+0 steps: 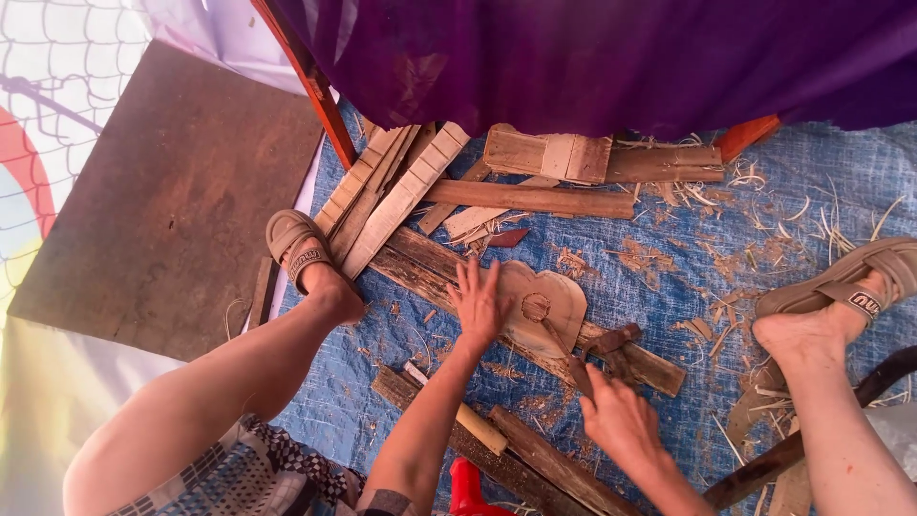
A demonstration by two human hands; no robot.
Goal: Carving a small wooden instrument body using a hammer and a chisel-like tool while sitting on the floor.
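Nearest the camera, right hand [619, 417] closed around the handle of a dark carving tool [565, 352], blade slanting up and away to the circle cut into a pale heart-shaped wooden piece [544, 306]. Left hand [478, 302] a little farther off, open and flat, fingers spread, pressing down on the left lobe of that same piece, gripping nothing. Heart-shaped piece lying between the two hands, just beyond the right one, resting on a long dark plank [535, 315] that runs diagonally under both hands. Below the left forearm, a short pale wooden stick [478, 427] and more dark planks [535, 459], with a red object [468, 489] at the very bottom edge. Beneath everything, a blue tarp [764, 220] on the floor, scattered with wood shavings [755, 205] mostly right of the right hand. Left of the left hand, a foot in a tan sandal [298, 247]; right of the right hand, another sandalled foot [845, 291]. Beyond the left hand, a fan of pale wooden slats [392, 196] and, farther still, longer brown boards and a carved block [546, 155]. Farthest off, purple cloth [611, 57] across the top, and a brown board [172, 191] well to the left.
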